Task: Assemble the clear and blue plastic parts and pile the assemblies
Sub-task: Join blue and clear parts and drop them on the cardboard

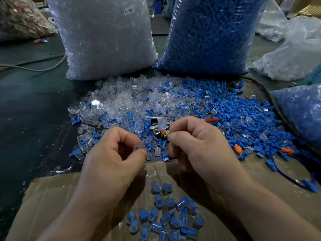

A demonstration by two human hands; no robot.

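Note:
My left hand (115,153) pinches a clear plastic part (138,147) between thumb and forefinger. My right hand (199,145) is closed, with fingertips meeting near a small metal-and-red tool (160,132); what it holds is hidden. Loose clear parts (125,100) lie heaped beyond my hands, with loose blue parts (225,108) spread to the right. Finished clear-and-blue assemblies (166,214) lie in a pile on the cardboard (52,197) below my hands.
A big bag of clear parts (104,37) and a big bag of blue parts (212,35) stand at the back. Another bag of blue parts (302,112) sits far right. Two orange pieces (286,150) and a red stick (211,120) lie among the blue parts.

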